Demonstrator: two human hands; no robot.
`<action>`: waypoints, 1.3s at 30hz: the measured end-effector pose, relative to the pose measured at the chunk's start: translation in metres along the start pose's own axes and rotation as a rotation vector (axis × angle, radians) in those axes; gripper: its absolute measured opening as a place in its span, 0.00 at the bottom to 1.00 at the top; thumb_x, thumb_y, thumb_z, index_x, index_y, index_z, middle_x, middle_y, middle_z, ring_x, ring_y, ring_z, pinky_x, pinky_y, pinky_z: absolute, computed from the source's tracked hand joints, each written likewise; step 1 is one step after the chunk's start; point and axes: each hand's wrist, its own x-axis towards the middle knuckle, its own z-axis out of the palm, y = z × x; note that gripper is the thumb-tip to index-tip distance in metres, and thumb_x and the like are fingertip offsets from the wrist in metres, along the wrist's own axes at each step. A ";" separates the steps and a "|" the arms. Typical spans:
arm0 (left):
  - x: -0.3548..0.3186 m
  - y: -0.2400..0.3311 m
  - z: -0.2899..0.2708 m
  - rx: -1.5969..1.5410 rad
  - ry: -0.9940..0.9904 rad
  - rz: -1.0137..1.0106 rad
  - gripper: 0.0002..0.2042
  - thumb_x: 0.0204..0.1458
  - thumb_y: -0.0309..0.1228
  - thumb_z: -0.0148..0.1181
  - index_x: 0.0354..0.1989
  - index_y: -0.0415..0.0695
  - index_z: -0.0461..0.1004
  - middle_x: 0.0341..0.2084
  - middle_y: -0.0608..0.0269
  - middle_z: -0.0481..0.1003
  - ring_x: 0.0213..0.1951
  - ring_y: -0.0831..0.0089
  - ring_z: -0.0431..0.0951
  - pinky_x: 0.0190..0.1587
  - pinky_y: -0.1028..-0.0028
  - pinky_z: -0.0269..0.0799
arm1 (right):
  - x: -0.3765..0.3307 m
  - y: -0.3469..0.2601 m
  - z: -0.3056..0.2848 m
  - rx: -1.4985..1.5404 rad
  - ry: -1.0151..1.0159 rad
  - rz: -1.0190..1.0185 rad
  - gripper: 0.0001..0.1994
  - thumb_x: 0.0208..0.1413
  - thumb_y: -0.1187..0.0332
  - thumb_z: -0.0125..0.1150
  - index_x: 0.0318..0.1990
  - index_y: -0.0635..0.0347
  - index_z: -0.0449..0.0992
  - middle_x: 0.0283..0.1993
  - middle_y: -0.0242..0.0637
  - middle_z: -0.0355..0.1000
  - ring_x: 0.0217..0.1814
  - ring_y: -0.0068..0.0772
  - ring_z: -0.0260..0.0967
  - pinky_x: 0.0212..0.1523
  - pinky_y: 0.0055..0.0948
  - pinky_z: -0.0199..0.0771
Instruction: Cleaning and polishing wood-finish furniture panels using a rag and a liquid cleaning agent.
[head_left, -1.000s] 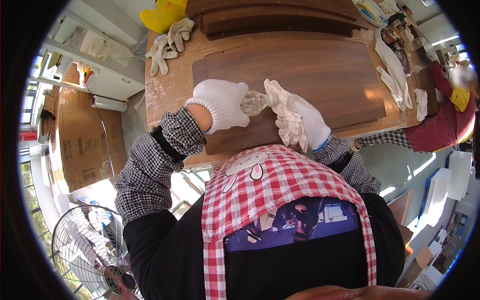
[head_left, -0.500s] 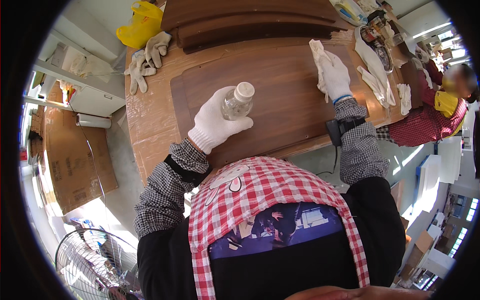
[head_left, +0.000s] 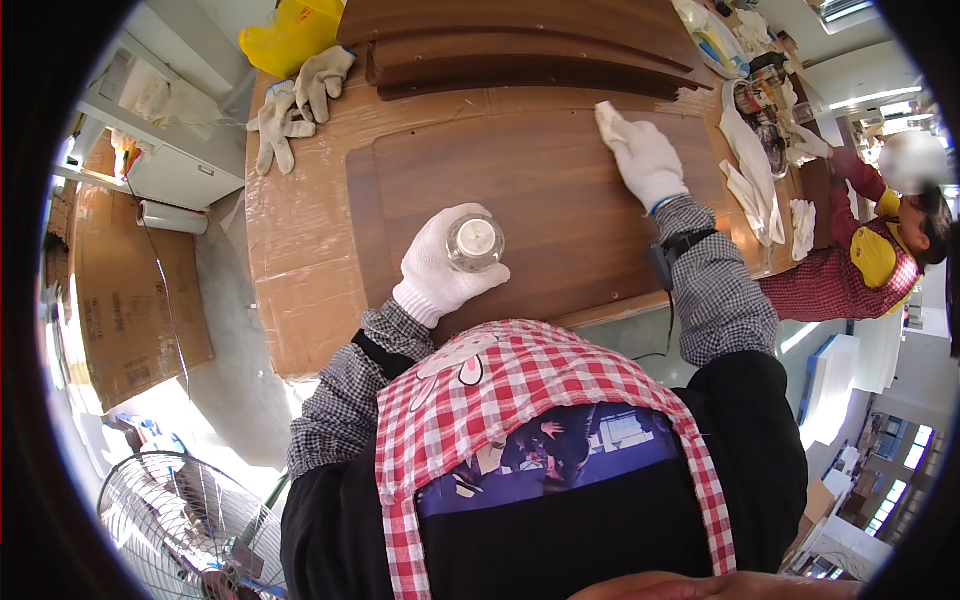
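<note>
My left hand (head_left: pixel 432 268), in a white knit glove, is wrapped round a clear bottle (head_left: pixel 488 263) with a white cap. The bottle stands nearly upright above the near left part of a brown wood-grain panel (head_left: pixel 530 190). On the panel's far right part lies my right hand (head_left: pixel 650 165), also gloved. Its fingers are closed on a white cloth (head_left: pixel 608 120) that pokes out past the fingertips. Much of the cloth is hidden under the hand.
Dark brown wooden strips (head_left: pixel 530 75) lie along the table's far side. Work gloves (head_left: pixel 285 120) and a yellow bag (head_left: pixel 292 38) sit at the far left. White rags (head_left: pixel 755 190) lie right of the panel. Another person (head_left: pixel 850 240) works at the right; a fan (head_left: pixel 190 525) stands lower left.
My right hand has slid left with the cloth over the panel. My left hand has lowered slightly, and the bottle has tipped so its cap faces me more.
</note>
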 end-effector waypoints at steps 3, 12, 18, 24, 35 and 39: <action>0.001 0.002 0.000 0.003 -0.001 0.015 0.41 0.39 0.27 0.86 0.65 0.43 0.73 0.58 0.62 0.80 0.57 0.69 0.81 0.64 0.65 0.79 | -0.002 0.004 0.001 0.491 -0.178 0.008 0.26 0.72 0.44 0.57 0.68 0.48 0.79 0.57 0.46 0.81 0.58 0.51 0.79 0.63 0.41 0.77; 0.001 -0.001 -0.002 0.029 -0.002 0.024 0.42 0.38 0.28 0.86 0.66 0.42 0.72 0.58 0.60 0.81 0.58 0.68 0.82 0.64 0.65 0.79 | 0.014 -0.034 0.000 0.383 0.153 0.297 0.45 0.74 0.29 0.26 0.61 0.58 0.82 0.59 0.53 0.82 0.66 0.67 0.75 0.67 0.64 0.70; -0.002 -0.005 0.003 -0.086 0.105 0.081 0.39 0.36 0.35 0.88 0.61 0.44 0.77 0.52 0.60 0.83 0.53 0.61 0.84 0.59 0.62 0.81 | -0.022 -0.111 0.014 0.277 0.067 -0.373 0.23 0.75 0.41 0.46 0.68 0.36 0.74 0.62 0.46 0.80 0.68 0.58 0.75 0.66 0.61 0.73; -0.006 -0.011 0.001 -0.080 0.111 0.079 0.39 0.37 0.33 0.88 0.61 0.44 0.77 0.53 0.60 0.83 0.54 0.64 0.84 0.59 0.64 0.81 | 0.001 0.077 0.009 0.504 0.440 0.486 0.46 0.74 0.28 0.31 0.69 0.63 0.77 0.70 0.58 0.75 0.76 0.63 0.68 0.78 0.53 0.60; -0.009 -0.039 0.001 -0.387 0.091 -0.013 0.45 0.39 0.26 0.85 0.70 0.41 0.68 0.63 0.53 0.78 0.62 0.61 0.79 0.65 0.59 0.78 | -0.087 -0.151 0.033 0.444 0.347 -0.643 0.23 0.61 0.63 0.66 0.64 0.34 0.75 0.52 0.35 0.77 0.57 0.46 0.77 0.55 0.52 0.82; -0.012 -0.035 -0.002 -0.349 0.152 -0.021 0.46 0.39 0.29 0.86 0.70 0.42 0.68 0.62 0.53 0.77 0.61 0.62 0.79 0.64 0.58 0.79 | -0.114 -0.033 0.036 0.180 0.202 -0.224 0.23 0.73 0.61 0.48 0.72 0.31 0.72 0.55 0.40 0.80 0.60 0.50 0.78 0.60 0.53 0.81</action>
